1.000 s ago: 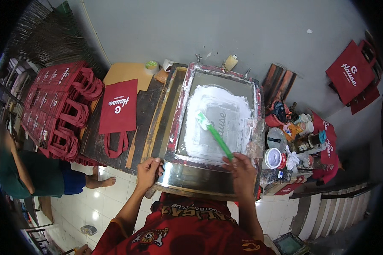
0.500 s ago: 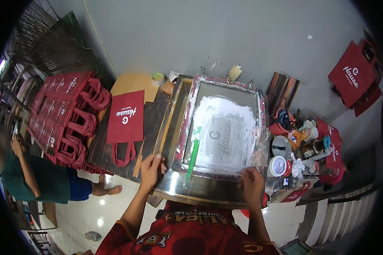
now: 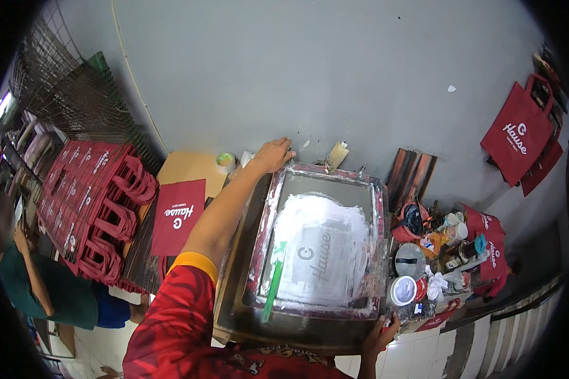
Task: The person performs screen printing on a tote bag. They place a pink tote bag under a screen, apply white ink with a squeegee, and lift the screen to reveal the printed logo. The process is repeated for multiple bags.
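Observation:
A silk-screen frame (image 3: 253, 278), its mesh smeared with white ink around a logo, lies on a dark printing base (image 3: 231, 303). Across the mesh's left part lies a green squeegee strip (image 3: 273, 287). My left hand (image 3: 274, 155) reaches to the far left corner of the frame, fingers bent around something there; the hand hides the corner clamp. My right hand (image 3: 379, 336) is at the near right corner of the base, fingers curled at its edge. A small red-and-white thing shows by those fingers, too small to name.
A printed red tote bag (image 3: 178, 215) lies left of the base, partly behind my left arm. Racks of red bags (image 3: 85, 189) stand farther left beside a person in green (image 3: 50, 284). Ink tubs (image 3: 403, 290), jars and rags crowd the right. Red bags (image 3: 518, 136) hang on the wall.
My left hand has moved from the near left edge to the far left corner. My right hand has gone lower, to the base's near right corner. The view has shifted; frame and squeegee appear lower.

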The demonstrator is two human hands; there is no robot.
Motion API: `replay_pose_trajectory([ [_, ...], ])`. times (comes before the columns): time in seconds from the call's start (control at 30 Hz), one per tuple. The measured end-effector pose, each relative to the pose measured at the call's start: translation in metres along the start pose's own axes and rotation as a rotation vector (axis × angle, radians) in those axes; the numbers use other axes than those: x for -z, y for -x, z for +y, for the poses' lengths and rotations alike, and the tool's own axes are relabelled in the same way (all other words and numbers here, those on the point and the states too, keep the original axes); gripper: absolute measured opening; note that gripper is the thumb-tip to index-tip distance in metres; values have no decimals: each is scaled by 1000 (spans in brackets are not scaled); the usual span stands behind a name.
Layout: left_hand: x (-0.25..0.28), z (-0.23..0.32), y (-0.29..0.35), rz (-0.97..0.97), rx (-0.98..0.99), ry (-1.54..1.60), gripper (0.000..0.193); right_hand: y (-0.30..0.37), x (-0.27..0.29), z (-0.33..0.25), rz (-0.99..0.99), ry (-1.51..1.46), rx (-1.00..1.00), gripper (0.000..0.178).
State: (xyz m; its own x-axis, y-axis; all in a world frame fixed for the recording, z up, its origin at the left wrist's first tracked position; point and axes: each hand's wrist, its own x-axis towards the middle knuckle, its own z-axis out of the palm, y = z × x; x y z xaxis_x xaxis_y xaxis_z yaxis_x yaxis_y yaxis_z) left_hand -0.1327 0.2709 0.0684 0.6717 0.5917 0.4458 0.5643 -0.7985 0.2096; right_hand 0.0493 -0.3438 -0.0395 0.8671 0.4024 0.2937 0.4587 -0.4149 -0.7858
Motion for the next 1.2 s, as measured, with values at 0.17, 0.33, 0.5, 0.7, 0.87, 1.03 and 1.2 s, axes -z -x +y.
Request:
replay_pose_trajectory([
  [0.17,0,-8,-38,-426,0,-31,51,-2,-3,-16,7,9,-96,42],
  [0.33,1,-10,-38,-410,-96,-104,58,-5,-5,-14,-40,8,-165,43],
  [0.5,-22,6,-37,-324,181,-210,53,-6,-6,-7,-17,-2,-144,41],
  [0.7,-6,-8,-69,-495,840,383,51,-8,-7,-5,-12,-1,-147,40],
  [0.87,30,3,-59,-375,508,189,64,-7,-7,0,-29,25,-194,41],
  [1.03,46,9,-46,-332,576,622,72,-7,-7,3,-50,52,-195,45],
  [1.2,28,18,-28,-175,393,274,77,-9,-7,2,-64,64,-196,42],
])
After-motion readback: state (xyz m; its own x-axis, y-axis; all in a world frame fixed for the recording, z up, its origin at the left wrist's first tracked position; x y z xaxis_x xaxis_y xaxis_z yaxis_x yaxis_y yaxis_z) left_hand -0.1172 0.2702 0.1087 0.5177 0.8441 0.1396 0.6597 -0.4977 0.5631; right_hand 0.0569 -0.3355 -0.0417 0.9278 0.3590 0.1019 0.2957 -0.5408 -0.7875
